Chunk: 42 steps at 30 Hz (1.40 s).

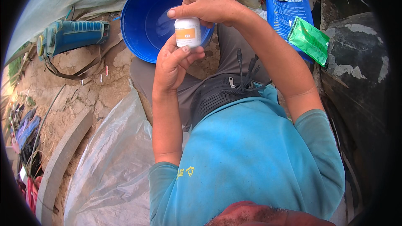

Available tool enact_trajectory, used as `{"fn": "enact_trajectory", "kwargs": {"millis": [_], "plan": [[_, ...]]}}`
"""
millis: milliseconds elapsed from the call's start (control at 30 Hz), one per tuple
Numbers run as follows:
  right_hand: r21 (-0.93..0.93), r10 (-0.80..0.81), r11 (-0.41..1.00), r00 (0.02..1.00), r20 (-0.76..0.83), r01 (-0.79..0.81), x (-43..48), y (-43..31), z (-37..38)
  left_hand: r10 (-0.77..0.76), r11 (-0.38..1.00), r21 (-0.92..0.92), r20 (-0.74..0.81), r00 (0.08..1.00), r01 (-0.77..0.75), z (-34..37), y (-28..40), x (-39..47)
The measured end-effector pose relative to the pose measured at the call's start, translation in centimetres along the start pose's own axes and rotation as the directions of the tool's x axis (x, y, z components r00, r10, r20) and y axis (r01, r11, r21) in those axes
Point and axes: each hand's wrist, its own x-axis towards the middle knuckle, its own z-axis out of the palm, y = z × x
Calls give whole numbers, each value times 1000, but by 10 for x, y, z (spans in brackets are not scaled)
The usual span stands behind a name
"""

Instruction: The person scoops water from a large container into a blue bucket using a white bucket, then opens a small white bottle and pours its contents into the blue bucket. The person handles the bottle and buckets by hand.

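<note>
A small white plastic bottle (188, 33) with an orange-and-white label stands upright between my hands, above a blue plastic bucket (141, 22). My left hand (176, 61) holds its base and lower side from below, thumb in front. Over its top lies my right hand (201, 8), thumb and fingers around the cap area, which they hide. The bucket is tilted in view, and a pale patch shows on its inner bottom; whether it is liquid I cannot tell.
A blue sprayer tank (75, 37) with a strap lies on cracked soil at the left. Blue printed bag (285, 12) and green sachet (309, 40) lie at the right, beside a dark rounded object (355, 53). Plastic sheeting (116, 163) and a curved concrete-like beam (66, 160) lie lower left.
</note>
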Motion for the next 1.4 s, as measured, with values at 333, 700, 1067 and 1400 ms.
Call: {"fn": "enact_trajectory", "kwargs": {"millis": [333,700,1067,1400], "plan": [[-10,5,1000,1000,-15,-5,0,1,0,1,1000,12,10,1000,-1,0,0,0],[-54,-4,999,1000,-17,3,0,-1,0,-1,1000,28,36,999,0,-6,-3,2],[-86,7,996,1000,-13,-8,2,-4,1,-3,1000,-21,12,1000,3,-2,0,1],[-76,-2,997,999,-32,-1,3,-2,3,-4,1000,-20,22,1000,4,-3,1,1]]}}
